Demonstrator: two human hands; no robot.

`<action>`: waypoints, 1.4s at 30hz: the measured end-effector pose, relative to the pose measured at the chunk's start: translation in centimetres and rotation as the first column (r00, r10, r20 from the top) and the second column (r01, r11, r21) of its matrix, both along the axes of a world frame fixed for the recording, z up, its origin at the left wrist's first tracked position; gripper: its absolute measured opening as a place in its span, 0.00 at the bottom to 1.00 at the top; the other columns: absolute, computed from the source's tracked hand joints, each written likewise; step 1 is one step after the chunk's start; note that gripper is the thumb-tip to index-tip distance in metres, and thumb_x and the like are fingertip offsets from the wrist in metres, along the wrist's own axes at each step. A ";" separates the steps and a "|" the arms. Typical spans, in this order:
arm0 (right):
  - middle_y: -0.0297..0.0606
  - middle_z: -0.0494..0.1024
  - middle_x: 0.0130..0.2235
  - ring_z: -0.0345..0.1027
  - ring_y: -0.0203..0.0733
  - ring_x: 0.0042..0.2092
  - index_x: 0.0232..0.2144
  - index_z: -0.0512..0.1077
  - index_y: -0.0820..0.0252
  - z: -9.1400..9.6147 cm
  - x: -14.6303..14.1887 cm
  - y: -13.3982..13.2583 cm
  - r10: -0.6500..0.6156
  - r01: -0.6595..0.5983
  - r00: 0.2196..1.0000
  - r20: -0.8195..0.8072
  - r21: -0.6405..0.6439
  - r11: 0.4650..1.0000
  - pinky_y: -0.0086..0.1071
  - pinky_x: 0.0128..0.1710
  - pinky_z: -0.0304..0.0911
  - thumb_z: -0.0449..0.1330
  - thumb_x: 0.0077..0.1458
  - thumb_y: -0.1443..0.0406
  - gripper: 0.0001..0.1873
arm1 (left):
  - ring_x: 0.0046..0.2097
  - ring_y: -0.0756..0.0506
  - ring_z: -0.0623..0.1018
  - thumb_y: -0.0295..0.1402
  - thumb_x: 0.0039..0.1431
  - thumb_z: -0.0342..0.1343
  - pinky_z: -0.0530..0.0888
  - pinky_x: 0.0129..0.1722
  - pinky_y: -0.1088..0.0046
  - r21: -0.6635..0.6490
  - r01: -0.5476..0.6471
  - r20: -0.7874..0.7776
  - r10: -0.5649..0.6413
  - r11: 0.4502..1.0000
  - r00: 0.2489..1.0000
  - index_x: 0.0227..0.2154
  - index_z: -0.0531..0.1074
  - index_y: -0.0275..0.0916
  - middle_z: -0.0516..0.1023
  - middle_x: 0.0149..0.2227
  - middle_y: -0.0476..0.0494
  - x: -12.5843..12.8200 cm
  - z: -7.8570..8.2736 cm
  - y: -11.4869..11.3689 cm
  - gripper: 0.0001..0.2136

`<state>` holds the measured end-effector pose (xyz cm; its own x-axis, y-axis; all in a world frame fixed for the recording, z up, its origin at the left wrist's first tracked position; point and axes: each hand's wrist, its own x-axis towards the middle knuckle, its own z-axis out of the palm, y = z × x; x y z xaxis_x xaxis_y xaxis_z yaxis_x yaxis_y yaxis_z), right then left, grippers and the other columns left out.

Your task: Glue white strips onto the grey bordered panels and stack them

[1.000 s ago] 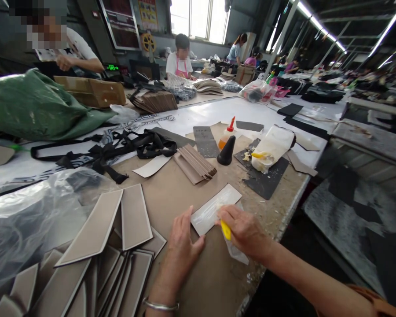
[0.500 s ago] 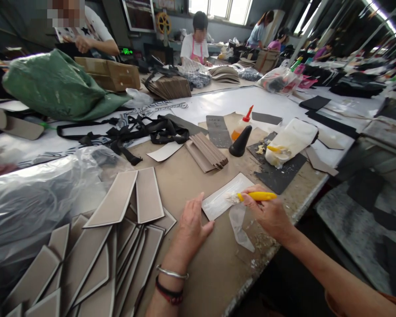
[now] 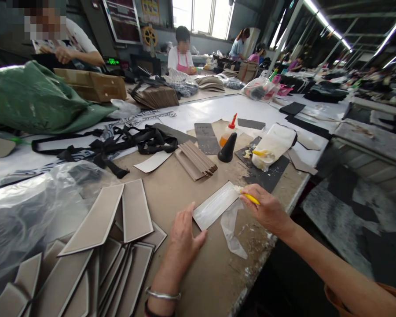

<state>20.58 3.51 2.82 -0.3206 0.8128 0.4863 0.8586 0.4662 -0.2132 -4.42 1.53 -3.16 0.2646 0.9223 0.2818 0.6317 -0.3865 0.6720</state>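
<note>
A flat rectangular panel [image 3: 214, 209] lies on the brown work surface, its upper face coated with wet-looking white glue. My left hand [image 3: 186, 235] rests at the panel's left end, thumb apart from the outstretched fingers, holding nothing. Gripped in my right hand [image 3: 267, 211] is a glue brush [image 3: 251, 199] with a yellow handle; its whitish bristles touch the panel's far right corner. A limp translucent scrap [image 3: 231, 233] sits just below the panel. Beyond it are a stack of beige strips [image 3: 196, 160] and a black cone [image 3: 227, 147].
Many beige bordered panels [image 3: 137, 211] are heaped at the left beside clear plastic sheeting [image 3: 53, 189]. A cut white container [image 3: 274, 143] with glue stands on a dark board. Behind it is a red-tipped bottle [image 3: 229, 130]. Co-workers [image 3: 181, 57] sit across the table.
My right hand has moved the brush from the panel's middle to its far right corner, and the handle now tilts downward. The whole view has shifted slightly; my left hand stays by the panel.
</note>
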 end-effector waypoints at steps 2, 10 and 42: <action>0.43 0.72 0.34 0.68 0.45 0.38 0.36 0.68 0.59 0.0 -1.0 -0.7 0.033 -0.032 0.999 0.027 -0.025 0.999 0.38 0.38 0.67 0.50 0.61 0.66 0.07 | 0.49 0.40 0.70 0.28 0.48 0.57 0.69 0.50 0.56 0.004 -0.011 0.008 0.011 1.000 1.000 0.55 0.56 0.37 0.70 0.47 0.37 0.1 0.1 0.0 0.30; 0.41 0.73 0.36 0.68 0.42 0.39 0.41 0.66 0.59 2.6 -4.2 -2.9 0.287 -0.304 0.948 -0.139 -0.122 0.945 0.33 0.39 0.68 0.50 0.60 0.68 0.08 | 0.49 0.40 0.71 0.28 0.48 0.57 0.69 0.49 0.57 0.019 -0.017 0.022 0.017 1.000 1.000 0.56 0.55 0.39 0.70 0.47 0.38 0.1 0.2 -0.1 0.30; 0.38 0.72 0.31 0.71 0.37 0.27 0.31 0.70 0.61 0.3 -6.1 -2.2 -0.141 -0.254 0.694 -0.706 -0.424 0.869 0.29 0.27 0.69 0.56 0.57 0.59 0.11 | 0.50 0.41 0.70 0.26 0.48 0.59 0.68 0.52 0.57 -0.096 -0.012 0.009 0.013 0.995 1.000 0.57 0.52 0.35 0.70 0.47 0.36 0.3 1.0 -0.3 0.33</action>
